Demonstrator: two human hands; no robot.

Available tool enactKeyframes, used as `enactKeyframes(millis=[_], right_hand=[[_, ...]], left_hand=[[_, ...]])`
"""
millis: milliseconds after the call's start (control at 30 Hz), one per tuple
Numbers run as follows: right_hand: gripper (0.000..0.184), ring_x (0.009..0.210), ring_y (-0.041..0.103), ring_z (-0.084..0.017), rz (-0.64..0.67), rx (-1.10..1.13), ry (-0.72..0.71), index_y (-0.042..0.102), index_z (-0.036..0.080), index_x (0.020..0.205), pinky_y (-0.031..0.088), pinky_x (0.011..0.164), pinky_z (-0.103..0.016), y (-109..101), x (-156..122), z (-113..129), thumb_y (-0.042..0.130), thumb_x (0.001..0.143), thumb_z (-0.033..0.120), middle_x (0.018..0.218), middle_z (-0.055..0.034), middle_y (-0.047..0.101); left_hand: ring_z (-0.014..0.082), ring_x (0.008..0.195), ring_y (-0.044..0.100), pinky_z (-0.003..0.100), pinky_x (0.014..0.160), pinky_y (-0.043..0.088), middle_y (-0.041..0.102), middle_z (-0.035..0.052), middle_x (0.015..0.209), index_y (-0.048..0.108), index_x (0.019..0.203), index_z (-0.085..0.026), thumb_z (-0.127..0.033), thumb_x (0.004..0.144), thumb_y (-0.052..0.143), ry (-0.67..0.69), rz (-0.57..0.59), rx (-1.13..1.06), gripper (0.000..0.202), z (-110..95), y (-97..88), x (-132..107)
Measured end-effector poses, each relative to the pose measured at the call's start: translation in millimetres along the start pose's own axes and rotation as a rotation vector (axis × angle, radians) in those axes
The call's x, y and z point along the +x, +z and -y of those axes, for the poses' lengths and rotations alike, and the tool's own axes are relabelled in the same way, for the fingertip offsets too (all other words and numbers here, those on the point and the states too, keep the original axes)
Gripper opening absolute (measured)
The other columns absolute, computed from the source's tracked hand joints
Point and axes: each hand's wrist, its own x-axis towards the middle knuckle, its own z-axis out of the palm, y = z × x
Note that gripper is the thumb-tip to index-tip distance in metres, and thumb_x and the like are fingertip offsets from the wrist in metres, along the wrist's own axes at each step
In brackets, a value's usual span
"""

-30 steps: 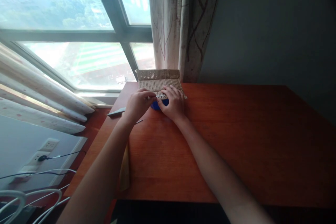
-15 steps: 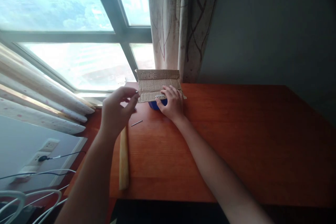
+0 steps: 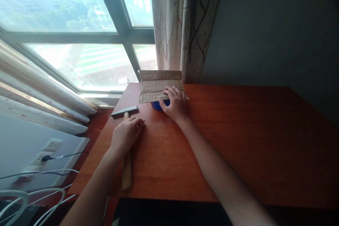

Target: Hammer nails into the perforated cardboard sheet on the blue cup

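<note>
My left hand (image 3: 126, 133) is low over the table, its thumb and fingertips pinched on a thin metal nail (image 3: 144, 122), of which only the tip shows. Under that hand lies a hammer, its steel head (image 3: 124, 111) beyond my fingers and its wooden handle (image 3: 127, 171) pointing toward me. My right hand (image 3: 175, 105) grips the near right part of a brown perforated sheet (image 3: 149, 97) with folds across it. Beneath the sheet is a blue object (image 3: 156, 106), mostly hidden. A short row of small pale pieces (image 3: 162, 96) shows by my right thumb.
The reddish wooden table (image 3: 238, 141) reaches far to the right. A window (image 3: 79, 63) and curtain (image 3: 169, 21) stand behind it. Left of the table are a wall socket with a black plug (image 3: 46, 158) and white cables (image 3: 53, 197).
My left hand has come down and toward me from beside the sheet to the nail on the table, uncovering the hammer head. The right hand has stayed on the sheet.
</note>
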Motion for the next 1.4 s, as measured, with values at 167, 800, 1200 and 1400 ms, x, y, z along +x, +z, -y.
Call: enactKeyframes(millis=[167, 800, 1200, 1400], right_hand=[[0.032, 0.136, 0.047, -0.03, -0.007, 0.002, 0.0, 0.066, 0.024, 0.111, 0.029, 0.115, -0.05, 0, 0, 0, 0.059, 0.089, 0.045, 0.138, -0.0059, 0.063], [0.032, 0.135, 0.048, -0.029, -0.017, -0.003, -0.008, 0.066, 0.023, 0.111, 0.032, 0.114, -0.049, 0, 0, 1, 0.059, 0.089, 0.044, 0.137, -0.0062, 0.063], [0.029, 0.136, 0.046, -0.028, 0.012, 0.003, -0.002, 0.066, 0.023, 0.112, 0.03, 0.115, -0.047, -2, 2, 1, 0.059, 0.086, 0.035, 0.139, -0.0049, 0.062], [0.029, 0.136, 0.046, -0.029, 0.019, 0.013, 0.014, 0.067, 0.023, 0.111, 0.03, 0.115, -0.048, -3, 2, 2, 0.059, 0.085, 0.035, 0.139, -0.004, 0.062]], left_hand=[[0.024, 0.089, 0.068, 0.03, 0.065, 0.043, 0.073, 0.0056, 0.103, 0.072, 0.095, -0.024, -0.036, 0.096, 0.046, 0.02, -0.003, 0.004, 0.028, -2, -0.1, 1], [0.0142, 0.073, 0.063, 0.025, 0.068, 0.048, 0.07, 0.0023, 0.086, 0.072, 0.093, -0.02, -0.032, 0.091, 0.059, 0.136, -0.451, -0.394, 0.018, -37, -40.8, 52], [0.0177, 0.074, 0.062, 0.029, 0.07, 0.047, 0.069, 0.0064, 0.089, 0.076, 0.089, -0.018, -0.029, 0.085, 0.062, 0.185, -0.253, -0.381, 0.018, -39, -21.8, 102], [0.0167, 0.077, 0.063, 0.029, 0.074, 0.049, 0.067, 0.0048, 0.085, 0.074, 0.088, -0.017, -0.029, 0.087, 0.061, 0.207, -0.367, -0.512, 0.017, -38, -17.3, 103]])
